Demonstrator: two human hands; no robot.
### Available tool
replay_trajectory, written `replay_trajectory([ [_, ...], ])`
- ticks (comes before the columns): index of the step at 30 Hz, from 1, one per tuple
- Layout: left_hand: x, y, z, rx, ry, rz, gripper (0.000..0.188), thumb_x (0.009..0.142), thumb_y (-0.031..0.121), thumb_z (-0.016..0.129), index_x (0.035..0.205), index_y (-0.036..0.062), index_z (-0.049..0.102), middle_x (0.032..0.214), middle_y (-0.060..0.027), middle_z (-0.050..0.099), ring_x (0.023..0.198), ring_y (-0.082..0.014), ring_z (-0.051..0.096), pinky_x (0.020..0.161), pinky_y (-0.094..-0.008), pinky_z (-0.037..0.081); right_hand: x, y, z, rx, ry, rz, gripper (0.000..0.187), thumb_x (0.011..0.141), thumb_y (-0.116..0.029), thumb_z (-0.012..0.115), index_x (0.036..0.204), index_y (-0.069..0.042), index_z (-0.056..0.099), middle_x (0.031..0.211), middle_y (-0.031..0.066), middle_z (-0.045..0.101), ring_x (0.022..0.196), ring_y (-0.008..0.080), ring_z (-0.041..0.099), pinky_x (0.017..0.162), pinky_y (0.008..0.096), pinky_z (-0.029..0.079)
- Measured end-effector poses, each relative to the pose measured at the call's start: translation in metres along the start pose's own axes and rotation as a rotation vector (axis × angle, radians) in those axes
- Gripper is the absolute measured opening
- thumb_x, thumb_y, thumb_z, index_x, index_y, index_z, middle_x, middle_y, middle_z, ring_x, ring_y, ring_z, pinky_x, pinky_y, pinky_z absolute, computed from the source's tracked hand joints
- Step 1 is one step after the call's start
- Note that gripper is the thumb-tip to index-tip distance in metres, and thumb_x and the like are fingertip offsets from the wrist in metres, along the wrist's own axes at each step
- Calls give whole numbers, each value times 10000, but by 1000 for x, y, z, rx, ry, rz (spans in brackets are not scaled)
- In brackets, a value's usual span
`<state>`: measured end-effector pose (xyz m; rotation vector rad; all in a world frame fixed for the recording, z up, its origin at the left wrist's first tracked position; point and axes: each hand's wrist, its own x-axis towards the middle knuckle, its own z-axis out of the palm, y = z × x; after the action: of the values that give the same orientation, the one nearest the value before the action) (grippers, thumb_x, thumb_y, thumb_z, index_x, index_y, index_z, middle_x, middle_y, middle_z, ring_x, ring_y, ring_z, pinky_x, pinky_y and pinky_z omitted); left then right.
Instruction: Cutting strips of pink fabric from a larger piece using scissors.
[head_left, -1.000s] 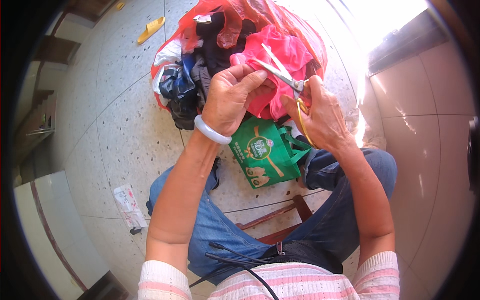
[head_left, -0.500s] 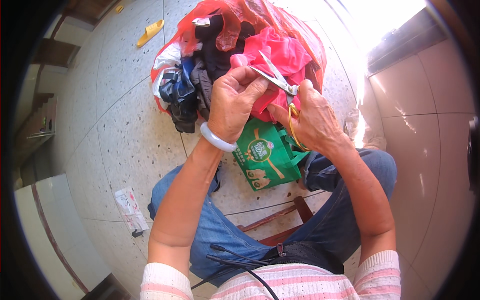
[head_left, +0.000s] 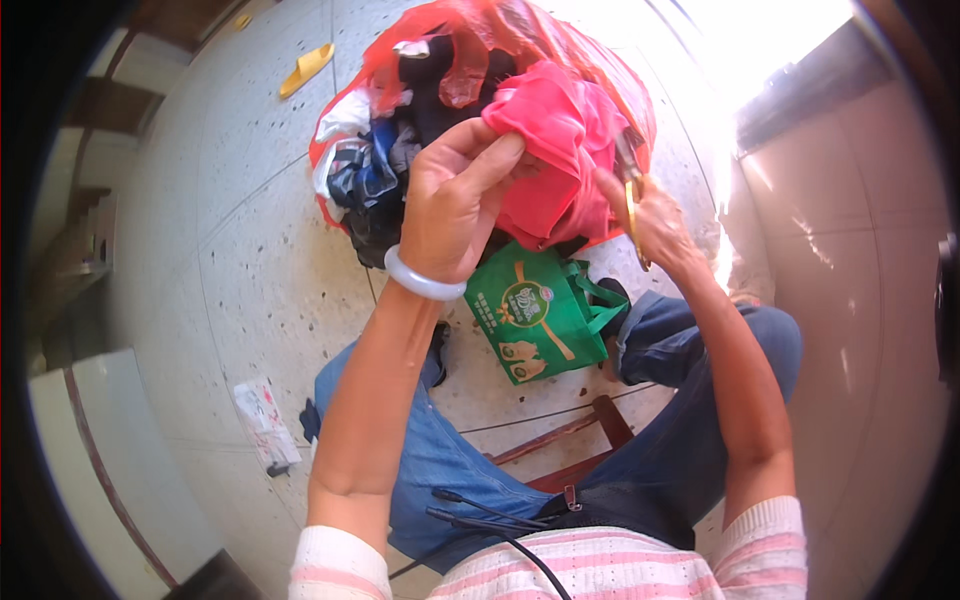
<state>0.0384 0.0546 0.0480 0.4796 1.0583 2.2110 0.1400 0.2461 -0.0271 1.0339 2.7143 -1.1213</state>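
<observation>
Between thumb and fingers, my left hand pinches the edge of a bright pink cloth, which is lifted over the heap. My right hand, to the right of the cloth, is closed on a pair of scissors with yellow handles; the blades point away from me and are smeared by motion. Behind both hands lies a large red plastic bag full of dark, white and blue clothes. A pale bangle circles my left wrist.
A green bag stands on the tiled floor between my feet. Part of a wooden stool shows under me. A printed packet lies at the left, and a yellow slipper farther off. A tiled wall rises on the right.
The scissors, held open at my left fingertips before, have moved right, away from the left hand. My left hand now holds the pink cloth raised and more spread out.
</observation>
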Motion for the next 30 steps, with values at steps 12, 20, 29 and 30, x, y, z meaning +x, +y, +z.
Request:
replay_trajectory([
  [12,-7,-13,-12,321,82,-67,158,916,41,569,1053,-28,606,993,-78,655,901,-124,627,836,-260,504,-51,-62,-15,-32,48,-402,695,732,-581,712,893,54,483,827,252,588,821,386,604,730,461,466],
  [20,-7,-19,-10,283,97,-41,157,914,35,564,1055,-20,606,1006,-70,653,921,-121,620,859,-263,491,-50,-62,-15,5,-75,-295,705,739,-587,705,890,66,485,819,284,608,796,408,629,700,458,485],
  [29,-5,2,-2,192,50,-54,163,918,77,576,1047,-17,611,984,-74,667,879,-125,638,836,-284,513,-14,-34,-29,280,44,-6,476,797,-445,725,789,-27,496,793,132,637,670,200,625,618,340,489],
  [30,-8,0,-4,193,56,-56,163,918,77,576,1047,-17,611,984,-74,667,879,-125,638,836,-284,513,-24,-48,-35,341,168,-85,412,807,-362,746,793,-41,489,803,102,641,663,149,617,603,297,493],
])
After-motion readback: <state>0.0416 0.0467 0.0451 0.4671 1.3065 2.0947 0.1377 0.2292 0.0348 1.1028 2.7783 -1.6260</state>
